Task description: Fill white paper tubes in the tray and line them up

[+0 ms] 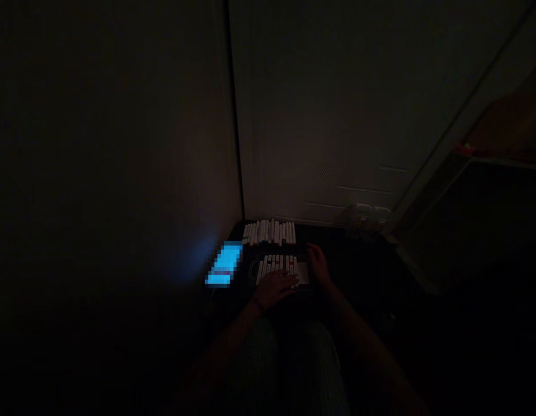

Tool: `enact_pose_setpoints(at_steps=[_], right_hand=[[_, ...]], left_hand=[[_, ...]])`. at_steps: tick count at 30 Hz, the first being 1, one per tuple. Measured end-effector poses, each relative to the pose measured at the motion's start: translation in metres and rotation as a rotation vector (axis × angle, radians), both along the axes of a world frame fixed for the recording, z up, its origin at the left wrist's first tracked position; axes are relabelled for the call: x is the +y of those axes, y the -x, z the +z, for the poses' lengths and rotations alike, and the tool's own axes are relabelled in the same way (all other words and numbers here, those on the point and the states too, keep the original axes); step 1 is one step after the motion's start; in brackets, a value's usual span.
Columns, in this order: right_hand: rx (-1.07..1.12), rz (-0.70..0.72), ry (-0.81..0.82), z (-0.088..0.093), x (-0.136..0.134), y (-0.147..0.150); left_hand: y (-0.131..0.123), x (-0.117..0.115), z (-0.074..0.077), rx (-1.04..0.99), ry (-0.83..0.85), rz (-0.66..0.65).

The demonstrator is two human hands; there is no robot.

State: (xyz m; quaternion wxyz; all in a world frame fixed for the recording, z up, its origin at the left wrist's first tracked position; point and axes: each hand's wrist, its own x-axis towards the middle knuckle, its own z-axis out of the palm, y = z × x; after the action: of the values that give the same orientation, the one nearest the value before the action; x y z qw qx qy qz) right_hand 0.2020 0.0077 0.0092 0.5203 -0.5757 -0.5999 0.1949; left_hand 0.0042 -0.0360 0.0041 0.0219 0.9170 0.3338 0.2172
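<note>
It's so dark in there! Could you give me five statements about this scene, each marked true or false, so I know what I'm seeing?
1. The left hand is over the near row of white sticks. True.
2. The right hand rests on the glowing blue panel. False: the hand is beside the right end of the near row; the panel is off to the left.
3. The far row of white sticks lies closer to the back wall than the near row does. True.
4. The clear container stands to the left of both rows. False: it stands to their right, by the back wall.
5. The panel is the brightest thing in view. True.
</note>
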Motion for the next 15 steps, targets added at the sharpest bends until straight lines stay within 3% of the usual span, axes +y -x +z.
enact_pose_setpoints(at_steps=[8, 12, 15], right_hand=[[-0.050, -0.258, -0.019, -0.025, -0.022, -0.033], [-0.143, -0.240, 0.029, -0.029, -0.019, -0.028], [-0.171, -0.220, 0.066, -0.030, -0.017, -0.026]], left_hand=[[0.003, 0.002, 0.000, -0.018, 0.013, -0.049], [0.009, 0.001, 0.019, 0.041, 0.002, -0.108], [0.019, 0.021, 0.045, 0.054, -0.032, 0.022]])
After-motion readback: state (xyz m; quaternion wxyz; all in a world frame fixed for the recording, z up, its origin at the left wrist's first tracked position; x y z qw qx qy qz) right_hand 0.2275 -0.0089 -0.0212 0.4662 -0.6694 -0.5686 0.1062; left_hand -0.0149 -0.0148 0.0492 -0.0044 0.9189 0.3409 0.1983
